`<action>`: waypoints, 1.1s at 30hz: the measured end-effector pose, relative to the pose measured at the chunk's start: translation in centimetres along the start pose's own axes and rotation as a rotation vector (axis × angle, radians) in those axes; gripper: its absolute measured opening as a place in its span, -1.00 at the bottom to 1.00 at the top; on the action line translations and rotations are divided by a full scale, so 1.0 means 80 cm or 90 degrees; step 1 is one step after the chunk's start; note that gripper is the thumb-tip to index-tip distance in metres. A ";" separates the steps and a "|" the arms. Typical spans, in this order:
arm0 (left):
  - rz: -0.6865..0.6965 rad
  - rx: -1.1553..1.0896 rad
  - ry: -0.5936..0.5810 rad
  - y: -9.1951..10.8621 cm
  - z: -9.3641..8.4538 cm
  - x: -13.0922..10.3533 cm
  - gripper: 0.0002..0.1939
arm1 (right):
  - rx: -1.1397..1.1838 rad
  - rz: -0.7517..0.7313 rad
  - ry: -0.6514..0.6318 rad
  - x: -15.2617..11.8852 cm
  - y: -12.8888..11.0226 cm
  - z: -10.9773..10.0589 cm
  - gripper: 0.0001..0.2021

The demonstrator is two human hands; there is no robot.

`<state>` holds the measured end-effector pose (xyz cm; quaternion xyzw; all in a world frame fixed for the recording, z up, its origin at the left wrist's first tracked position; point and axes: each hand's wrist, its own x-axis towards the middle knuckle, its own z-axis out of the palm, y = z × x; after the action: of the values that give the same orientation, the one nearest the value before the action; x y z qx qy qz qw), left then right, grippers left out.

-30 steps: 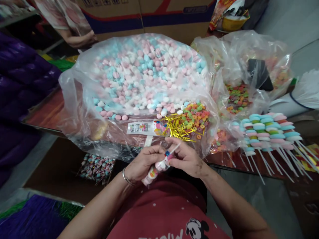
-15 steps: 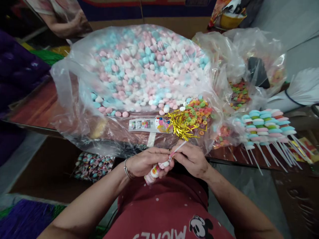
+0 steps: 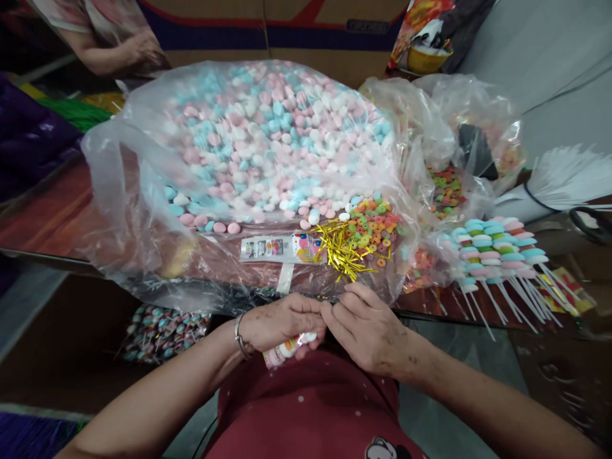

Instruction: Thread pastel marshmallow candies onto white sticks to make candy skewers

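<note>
My left hand (image 3: 289,322) is closed round a wrapped candy skewer (image 3: 287,349), whose clear packet with white and coloured sweets sticks out below the fingers. Against its fingertips, my right hand (image 3: 366,328) pinches at the skewer's upper end; the stick and whatever lies between those fingers are hidden. Just beyond the hands, a heap of gold twist ties (image 3: 345,252) lies beside loose gummy rings (image 3: 375,223). A flat printed wrapper (image 3: 268,247) rests left of the ties.
A big clear bag of pastel marshmallows (image 3: 282,140) covers the table. Unwrapped candy skewers (image 3: 500,248) lie at right, near bundled white sticks (image 3: 564,178) and scissors (image 3: 590,223). Finished skewers (image 3: 162,331) fill a cardboard box (image 3: 62,331) below left. Another person's arm (image 3: 115,54) shows behind.
My right hand has turned over the skewer's upper end, and the white stick that showed there is now hidden. The view has shifted slightly.
</note>
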<state>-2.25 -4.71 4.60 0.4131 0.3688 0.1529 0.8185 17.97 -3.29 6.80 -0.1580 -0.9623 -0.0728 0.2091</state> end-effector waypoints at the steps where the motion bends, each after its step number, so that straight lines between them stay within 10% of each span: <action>1: 0.007 0.058 0.002 0.001 0.001 -0.002 -0.54 | 0.004 -0.002 -0.021 0.001 0.000 0.001 -0.67; 7: 0.472 0.686 0.283 0.005 0.011 -0.008 -0.84 | 0.144 0.134 -0.094 0.004 0.008 0.005 -0.67; 10: 0.593 0.768 0.354 0.003 0.009 -0.011 -0.82 | 0.294 0.188 -0.099 0.006 0.035 0.002 -0.68; 14: 0.444 0.420 0.450 0.004 -0.001 -0.017 -0.85 | 0.216 0.357 -0.017 0.008 0.086 0.014 -0.74; 20: 0.269 -0.153 0.492 0.010 -0.004 -0.021 -0.73 | 0.019 0.249 -0.137 0.028 0.106 0.047 -0.81; 28: 0.266 -0.264 0.469 0.012 -0.001 -0.016 -0.69 | -0.013 0.209 -0.207 0.058 0.104 0.075 -0.80; 33: 0.302 -0.292 0.465 0.013 -0.001 -0.008 -0.71 | 0.098 0.271 -0.049 0.053 0.121 0.077 -0.77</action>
<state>-2.66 -4.40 5.71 0.2139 0.4846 0.5471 0.6482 15.25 8.25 3.79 -0.3437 -0.9172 0.0523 0.1946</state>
